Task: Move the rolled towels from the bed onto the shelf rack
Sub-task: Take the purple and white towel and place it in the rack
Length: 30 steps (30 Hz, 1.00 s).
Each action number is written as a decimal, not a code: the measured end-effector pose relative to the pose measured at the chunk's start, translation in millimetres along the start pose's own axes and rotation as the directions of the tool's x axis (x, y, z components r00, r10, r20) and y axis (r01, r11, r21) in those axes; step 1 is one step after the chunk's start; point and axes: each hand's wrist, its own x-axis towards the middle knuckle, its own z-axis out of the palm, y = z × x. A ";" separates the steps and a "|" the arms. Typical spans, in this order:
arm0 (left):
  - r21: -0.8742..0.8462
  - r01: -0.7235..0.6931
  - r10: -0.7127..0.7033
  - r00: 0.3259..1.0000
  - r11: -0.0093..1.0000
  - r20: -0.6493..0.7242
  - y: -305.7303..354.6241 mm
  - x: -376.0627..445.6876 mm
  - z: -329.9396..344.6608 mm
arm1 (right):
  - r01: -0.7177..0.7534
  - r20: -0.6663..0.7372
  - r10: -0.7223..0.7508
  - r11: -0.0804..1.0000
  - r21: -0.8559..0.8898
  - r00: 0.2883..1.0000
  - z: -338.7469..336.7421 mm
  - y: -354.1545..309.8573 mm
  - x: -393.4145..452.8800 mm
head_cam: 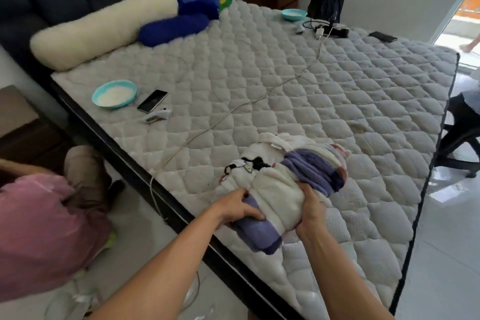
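A rolled towel, white with purple stripes (275, 205), lies near the front corner of the quilted bed (324, 91). My left hand (239, 209) grips its purple end and my right hand (310, 212) clasps its white middle. Just behind it sit two more rolled towels: a purple-striped one (319, 169) to the right and a white one with a cartoon print (249, 166) to the left. The shelf rack is not in view.
On the bed lie a white cable (233, 109), two teal bowls (114, 93) (293, 13), a phone (152, 101), chargers (327, 28), a cream bolster (104, 27) and blue pillows (174, 28). A person in pink (44, 228) crouches on the floor at left. A chair (462, 138) stands right.
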 end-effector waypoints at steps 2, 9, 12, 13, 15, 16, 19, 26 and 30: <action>-0.072 -0.018 0.016 1.000 0.997 -0.025 -18.8 -27.9 -13.5 | 0.022 0.080 -0.019 0.999 -0.039 0.997 13.5 4.1 -28.9; -0.331 -0.046 -0.068 0.943 0.943 -0.325 -136.0 -154.5 -54.1 | 0.095 0.347 0.009 0.955 -0.282 0.938 72.0 75.2 -150.6; -0.438 -0.114 -0.118 0.875 0.892 -0.469 -194.6 -222.6 -65.5 | 0.104 0.472 0.103 0.914 -0.392 0.876 92.9 122.6 -205.8; -0.471 -0.131 -0.145 0.851 0.872 -0.506 -214.0 -245.8 -67.7 | 0.126 0.519 0.130 0.895 -0.429 0.845 100.1 139.6 -225.0; -0.531 -0.148 -0.214 0.800 0.835 -0.561 -253.9 -293.0 -69.7 | 0.167 0.601 0.190 0.857 -0.487 0.776 113.8 171.9 -270.1; -0.558 -0.154 -0.247 0.779 0.815 -0.577 -272.5 -316.6 -69.1 | 0.192 0.636 0.218 0.838 -0.510 0.740 121.0 187.7 -293.5; -0.617 -0.179 -0.345 0.696 0.766 -0.630 -326.0 -383.1 -65.7 | 0.324 0.776 0.283 0.789 -0.522 0.563 143.7 237.7 -364.1; -0.766 -0.286 -0.596 0.495 0.575 -0.632 -448.6 -505.3 -52.2 | 0.565 0.871 0.475 0.687 -0.457 0.127 182.8 366.1 -520.9; -0.830 -0.353 -0.727 0.409 0.431 -0.551 -513.5 -547.0 -39.5 | 0.704 0.789 0.575 0.652 -0.282 -0.216 190.5 439.1 -597.5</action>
